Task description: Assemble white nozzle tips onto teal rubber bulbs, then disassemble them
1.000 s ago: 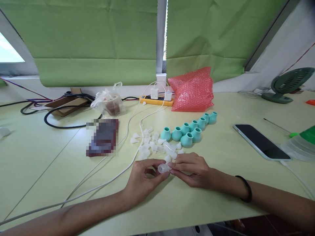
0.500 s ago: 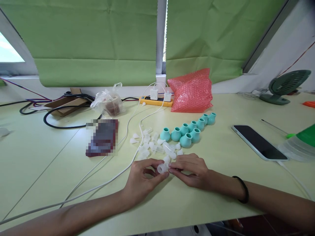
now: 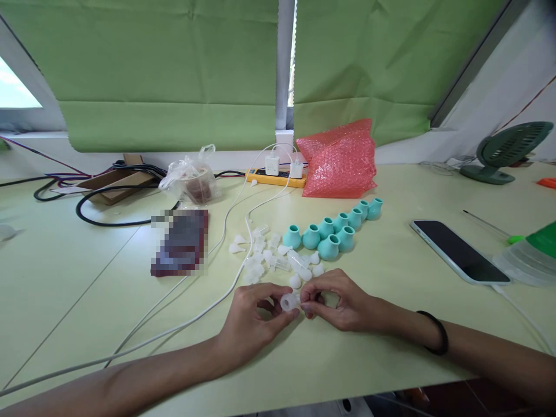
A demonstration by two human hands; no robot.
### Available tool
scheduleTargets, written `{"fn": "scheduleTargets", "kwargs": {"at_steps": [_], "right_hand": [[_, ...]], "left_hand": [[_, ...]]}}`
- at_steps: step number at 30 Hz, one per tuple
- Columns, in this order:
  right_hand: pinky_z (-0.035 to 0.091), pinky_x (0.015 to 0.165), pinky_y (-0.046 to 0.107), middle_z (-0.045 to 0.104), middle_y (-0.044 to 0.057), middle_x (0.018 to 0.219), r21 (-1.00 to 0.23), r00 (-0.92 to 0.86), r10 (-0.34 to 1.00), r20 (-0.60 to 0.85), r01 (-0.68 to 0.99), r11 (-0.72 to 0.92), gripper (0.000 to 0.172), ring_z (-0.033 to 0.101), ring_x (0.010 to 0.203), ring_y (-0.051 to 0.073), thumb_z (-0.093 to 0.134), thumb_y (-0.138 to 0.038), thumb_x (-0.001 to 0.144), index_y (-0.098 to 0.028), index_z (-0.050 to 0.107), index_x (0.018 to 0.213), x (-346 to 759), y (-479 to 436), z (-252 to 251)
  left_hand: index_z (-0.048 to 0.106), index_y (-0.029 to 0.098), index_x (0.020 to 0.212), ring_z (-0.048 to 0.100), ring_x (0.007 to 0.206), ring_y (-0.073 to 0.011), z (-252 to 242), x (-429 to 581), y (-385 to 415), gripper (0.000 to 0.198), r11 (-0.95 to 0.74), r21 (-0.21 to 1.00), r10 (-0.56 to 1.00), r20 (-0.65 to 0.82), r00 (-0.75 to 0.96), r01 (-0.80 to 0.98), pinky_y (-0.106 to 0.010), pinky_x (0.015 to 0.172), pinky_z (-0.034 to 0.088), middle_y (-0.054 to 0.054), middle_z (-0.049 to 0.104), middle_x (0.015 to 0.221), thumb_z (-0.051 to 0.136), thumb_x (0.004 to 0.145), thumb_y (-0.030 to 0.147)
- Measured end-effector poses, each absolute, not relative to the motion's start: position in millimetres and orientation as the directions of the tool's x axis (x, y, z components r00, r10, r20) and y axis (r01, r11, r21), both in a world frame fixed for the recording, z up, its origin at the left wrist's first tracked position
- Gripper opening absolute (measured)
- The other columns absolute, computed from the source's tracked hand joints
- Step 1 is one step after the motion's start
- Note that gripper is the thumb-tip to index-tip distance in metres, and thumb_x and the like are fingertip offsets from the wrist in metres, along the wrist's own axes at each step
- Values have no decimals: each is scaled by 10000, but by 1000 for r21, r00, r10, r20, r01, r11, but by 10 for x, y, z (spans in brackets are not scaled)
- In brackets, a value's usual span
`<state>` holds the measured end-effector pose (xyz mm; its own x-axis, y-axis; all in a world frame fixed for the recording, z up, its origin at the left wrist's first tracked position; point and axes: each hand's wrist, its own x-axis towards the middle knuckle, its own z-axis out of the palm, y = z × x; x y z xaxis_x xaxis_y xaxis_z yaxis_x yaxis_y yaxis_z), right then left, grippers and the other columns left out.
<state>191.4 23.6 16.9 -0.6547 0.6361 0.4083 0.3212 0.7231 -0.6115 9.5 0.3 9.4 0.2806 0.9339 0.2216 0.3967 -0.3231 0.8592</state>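
Between the thumb and fingers of my left hand (image 3: 260, 315) is a short translucent white plastic tube (image 3: 288, 302), its round open end facing me. My right hand (image 3: 334, 300) is closed in a pinch at the tube's right end; the fingertips hide what they grip there. Just beyond my hands lies a loose pile of translucent plastic pieces (image 3: 256, 267), some tubes and some with rounded heads. One rounded piece (image 3: 295, 282) rests close to my fingers. Several turquoise bulb-shaped pieces (image 3: 329, 247) with open necks stand in rows behind the pile.
White cables (image 3: 226, 289) run across the table from a yellow power strip (image 3: 278, 179). A phone (image 3: 460, 252) lies at the right, near a green fan (image 3: 499, 150). Red bubble wrap (image 3: 339, 162), a bagged tape roll (image 3: 197, 185) and a cardboard box (image 3: 115, 191) are at the back.
My right fingers have curled into a tighter pinch at the tube's right end. The tube has turned slightly, and the rounded piece behind it shows more fully.
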Motion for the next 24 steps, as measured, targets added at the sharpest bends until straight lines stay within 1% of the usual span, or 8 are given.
{"fn": "scheduleTargets", "kwargs": {"at_steps": [2, 5, 7, 10, 12, 15, 18, 24], "right_hand": [[422, 483, 150, 584, -29, 531, -632, -663, 638, 391, 310, 710, 41, 509, 471, 54, 520, -146, 735, -145, 553, 712, 1918, 236, 186], [415, 453, 152, 585, -14, 518, -590, -591, 630, 503, 298, 750, 34, 502, 447, 57, 558, -141, 701, -131, 573, 672, 1906, 243, 185], [420, 448, 159, 596, -1, 529, -560, -545, 606, 579, 275, 782, 47, 510, 444, 63, 599, -162, 680, -120, 600, 701, 1901, 260, 174], [446, 493, 174, 620, 27, 586, -555, -562, 561, 607, 204, 806, 108, 550, 507, 81, 624, -194, 681, -114, 631, 753, 1925, 317, 161], [457, 535, 183, 628, 46, 647, -577, -626, 530, 573, 151, 803, 90, 573, 582, 92, 607, -191, 706, -121, 644, 748, 1960, 368, 159], [460, 578, 194, 628, 57, 727, -625, -715, 502, 487, 116, 772, 107, 578, 648, 95, 582, -189, 732, -132, 651, 792, 2014, 430, 157], [447, 553, 199, 624, 58, 725, -659, -743, 515, 427, 135, 740, 139, 567, 631, 97, 609, -215, 711, -126, 655, 807, 2035, 458, 144], [428, 517, 194, 625, 56, 697, -719, -749, 553, 366, 151, 679, 147, 553, 589, 88, 605, -226, 715, -116, 660, 794, 2021, 472, 92]], "left_hand": [[651, 142, 779, 587, 583, -129, 94, 98, 2, 168, -312, 866, 938, 216, 271, 391, -224, 534, 520, -45, 661, 714, 627, 655, 252], [649, 134, 787, 584, 582, -130, 97, 100, 6, 189, -279, 884, 948, 191, 254, 375, -227, 534, 517, -52, 659, 720, 632, 648, 262], [650, 136, 793, 583, 590, -131, 102, 101, 13, 191, -259, 895, 952, 172, 255, 363, -224, 533, 510, -51, 657, 722, 627, 653, 264], [653, 143, 803, 582, 619, -133, 117, 101, 23, 188, -237, 908, 950, 142, 278, 346, -223, 552, 499, -47, 654, 736, 620, 658, 258], [654, 140, 818, 572, 614, -130, 129, 102, 29, 209, -201, 915, 951, 97, 294, 348, -221, 554, 487, -47, 650, 734, 627, 647, 258], [652, 131, 846, 538, 550, -112, 137, 101, 36, 260, -111, 929, 950, -5, 313, 353, -206, 501, 449, -44, 638, 695, 641, 630, 275], [645, 130, 868, 525, 547, -109, 123, 95, 46, 291, -51, 942, 941, -66, 333, 331, -205, 497, 428, -46, 632, 701, 641, 630, 297], [646, 137, 862, 510, 582, -112, 96, 84, 78, 280, -43, 941, 920, -95, 381, 337, -208, 521, 410, -37, 617, 702, 633, 635, 302]]}}
